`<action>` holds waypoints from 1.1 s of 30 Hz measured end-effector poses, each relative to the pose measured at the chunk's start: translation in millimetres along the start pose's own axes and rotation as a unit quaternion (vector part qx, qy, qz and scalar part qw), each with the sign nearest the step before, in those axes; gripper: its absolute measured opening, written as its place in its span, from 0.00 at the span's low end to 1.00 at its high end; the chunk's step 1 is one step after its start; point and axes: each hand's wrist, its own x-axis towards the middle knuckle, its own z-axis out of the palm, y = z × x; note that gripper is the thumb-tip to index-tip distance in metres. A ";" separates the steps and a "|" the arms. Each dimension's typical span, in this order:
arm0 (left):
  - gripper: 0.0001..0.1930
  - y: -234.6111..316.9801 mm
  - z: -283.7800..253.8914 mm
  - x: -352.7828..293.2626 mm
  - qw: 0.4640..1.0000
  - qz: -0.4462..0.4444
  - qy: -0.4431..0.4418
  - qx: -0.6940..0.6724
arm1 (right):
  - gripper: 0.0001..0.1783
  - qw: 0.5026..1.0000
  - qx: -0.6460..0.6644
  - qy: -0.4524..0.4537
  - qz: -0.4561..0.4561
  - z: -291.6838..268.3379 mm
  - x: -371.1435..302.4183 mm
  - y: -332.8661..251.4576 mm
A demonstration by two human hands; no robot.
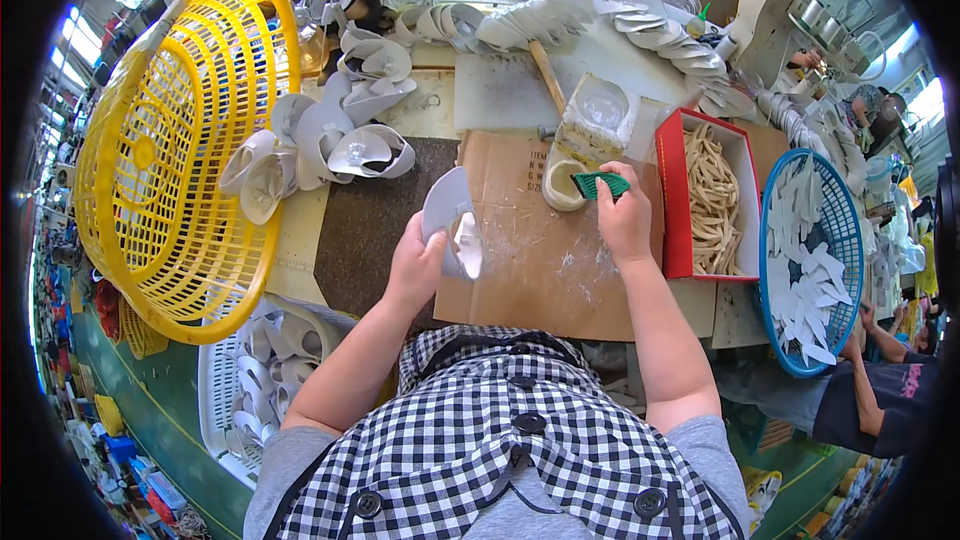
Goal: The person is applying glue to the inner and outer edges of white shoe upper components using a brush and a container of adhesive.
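My left hand (410, 268) grips a curved white shoe upper (447, 204), raised over the left edge of a cardboard sheet (530, 295). Between the fingers of my right hand (627, 222) is a flat green ribbed tool with a dark tip. This green ribbed tool (603, 186) points left, over or at the rim of a small pale cup (565, 204); whether it touches the cup I cannot tell. Behind the cup stands a worn whitish block (592, 125) with a round hollow in its top.
Right of the cardboard, a red box (678, 195) holds beige strips (712, 200). Beyond it, a blue basket (846, 225) contains white pieces. A big yellow basket (180, 140) leans at left. White uppers (325, 130) and a hammer (546, 72) lie behind. Other people work nearby.
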 end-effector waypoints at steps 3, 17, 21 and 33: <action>0.19 3.0 6.1 9.8 0.996 0.030 -0.002 0.083 | 0.10 1.000 -0.032 -0.001 0.000 18.4 1.5 5.0; 0.16 -27.2 7.8 75.3 0.996 0.007 -0.017 0.092 | 0.09 0.925 0.290 0.114 0.218 24.1 1.8 16.8; 0.17 -27.1 7.6 83.6 0.998 -0.014 -0.040 0.039 | 0.10 0.921 0.280 0.002 0.269 14.7 -6.5 22.0; 0.18 -17.6 -2.9 76.3 0.995 -0.052 -0.048 0.070 | 0.10 0.924 0.325 -0.094 0.179 83.8 -48.4 -32.6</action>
